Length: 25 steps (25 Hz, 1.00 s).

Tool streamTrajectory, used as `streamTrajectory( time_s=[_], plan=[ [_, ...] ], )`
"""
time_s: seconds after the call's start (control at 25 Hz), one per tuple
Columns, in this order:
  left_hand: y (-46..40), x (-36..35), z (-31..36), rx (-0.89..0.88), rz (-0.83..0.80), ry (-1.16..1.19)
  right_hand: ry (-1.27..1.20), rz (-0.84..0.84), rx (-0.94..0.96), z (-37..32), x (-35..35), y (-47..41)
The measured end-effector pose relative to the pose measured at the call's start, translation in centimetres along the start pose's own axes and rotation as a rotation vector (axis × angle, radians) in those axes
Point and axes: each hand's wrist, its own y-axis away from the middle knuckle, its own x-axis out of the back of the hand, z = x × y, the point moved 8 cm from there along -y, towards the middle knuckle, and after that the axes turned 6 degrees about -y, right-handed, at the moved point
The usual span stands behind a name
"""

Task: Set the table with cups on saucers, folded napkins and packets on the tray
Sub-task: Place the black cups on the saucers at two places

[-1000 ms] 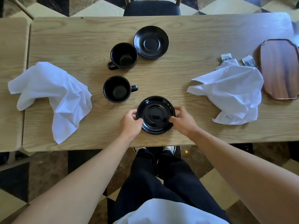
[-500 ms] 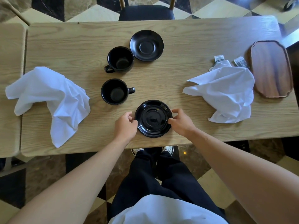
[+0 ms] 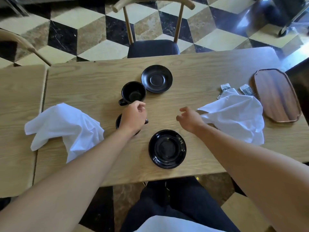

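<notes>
The near saucer sits bare at your table edge. Your left hand hovers, fingers curled, over the near cup; grip its handle, lift straight, centre it. Your right hand hangs loose, empty.

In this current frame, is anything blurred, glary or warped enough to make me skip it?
Head view: wide-angle bend curves the table edges; strong glare washes the floor at top right; the near saucer shows glossy reflections; the left hand hides most of the near cup. Objects stay reasonably sharp, so it is usable.
</notes>
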Motion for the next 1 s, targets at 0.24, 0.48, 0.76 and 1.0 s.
streamTrajectory(
  time_s=[0.24,0.48,0.76,1.0],
  plan=[
    [-8.1,1.7,4.3,-0.051,0.119,-0.209,-0.040,-0.012,0.059,-4.2,1.1,-7.8],
    [-17.8,1.2,4.3,0.067,0.065,-0.410,-0.170,0.046,0.092,-6.6,2.4,-16.3],
    [-23.3,-1.1,1.1,0.128,-0.014,-0.379,-0.228,0.155,0.120,-6.9,2.4,-19.9],
    [-25.7,-1.3,1.1,0.072,-0.011,-0.402,-0.222,0.226,0.172,-7.5,2.9,-20.7]
  ],
)
